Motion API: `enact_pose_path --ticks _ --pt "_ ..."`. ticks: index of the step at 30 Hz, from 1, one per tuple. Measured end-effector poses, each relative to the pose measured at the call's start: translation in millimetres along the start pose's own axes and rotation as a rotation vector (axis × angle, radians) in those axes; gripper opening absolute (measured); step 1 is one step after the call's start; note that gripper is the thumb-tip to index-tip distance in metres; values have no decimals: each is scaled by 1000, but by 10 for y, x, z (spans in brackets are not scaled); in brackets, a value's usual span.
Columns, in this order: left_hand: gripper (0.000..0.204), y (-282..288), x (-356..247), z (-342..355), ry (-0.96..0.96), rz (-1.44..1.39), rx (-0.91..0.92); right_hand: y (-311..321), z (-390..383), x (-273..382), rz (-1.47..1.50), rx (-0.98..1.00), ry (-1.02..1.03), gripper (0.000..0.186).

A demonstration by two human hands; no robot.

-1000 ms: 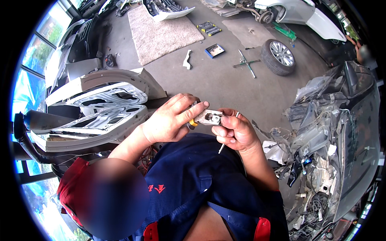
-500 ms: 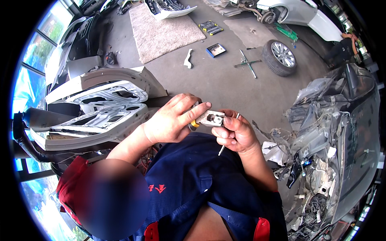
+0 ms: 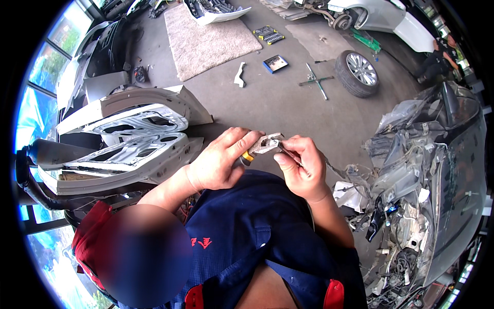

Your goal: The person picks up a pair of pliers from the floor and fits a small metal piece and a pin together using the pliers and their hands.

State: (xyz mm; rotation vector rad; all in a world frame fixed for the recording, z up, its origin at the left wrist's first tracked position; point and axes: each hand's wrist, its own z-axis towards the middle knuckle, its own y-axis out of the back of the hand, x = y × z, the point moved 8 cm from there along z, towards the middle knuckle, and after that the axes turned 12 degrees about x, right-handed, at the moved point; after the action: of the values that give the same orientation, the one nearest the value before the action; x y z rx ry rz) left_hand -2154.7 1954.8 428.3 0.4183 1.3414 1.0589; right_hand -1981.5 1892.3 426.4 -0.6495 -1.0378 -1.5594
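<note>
My left hand (image 3: 221, 160) is wrapped round a pair of pliers (image 3: 266, 144), grey metal at the jaws with a yellow patch on the handle. The jaws point right, parted around a small metal piece (image 3: 275, 143). Close against them, my right hand (image 3: 304, 170) pinches a thin, dark rod-like piece (image 3: 289, 153) between thumb and fingers. Its far end reaches the jaws; the rest is mostly hidden by the fingers. Both hands are held up in front of my dark blue work clothes.
Car doors (image 3: 134, 149) lean at left. A wrecked car front (image 3: 406, 195) with torn parts and wiring stands at right. On the floor lie a wheel (image 3: 357, 73), a cross wrench (image 3: 316, 81), a blue tray (image 3: 275, 64), a tool case (image 3: 268, 35) and a rug (image 3: 206, 41). Another person (image 3: 437, 59) is far right.
My right hand has turned, and the light rod that stuck out below it no longer shows there. The pliers' jaws have tilted upward. The person at far right has changed posture.
</note>
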Motion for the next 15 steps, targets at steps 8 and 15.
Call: enact_pose_path --ticks 8,15 --pt "89 -153 30 -56 38 -200 25 -41 4 28 -196 -54 22 18" --pt "90 -115 64 -79 67 -150 13 -285 -106 -345 887 160 -556 41"
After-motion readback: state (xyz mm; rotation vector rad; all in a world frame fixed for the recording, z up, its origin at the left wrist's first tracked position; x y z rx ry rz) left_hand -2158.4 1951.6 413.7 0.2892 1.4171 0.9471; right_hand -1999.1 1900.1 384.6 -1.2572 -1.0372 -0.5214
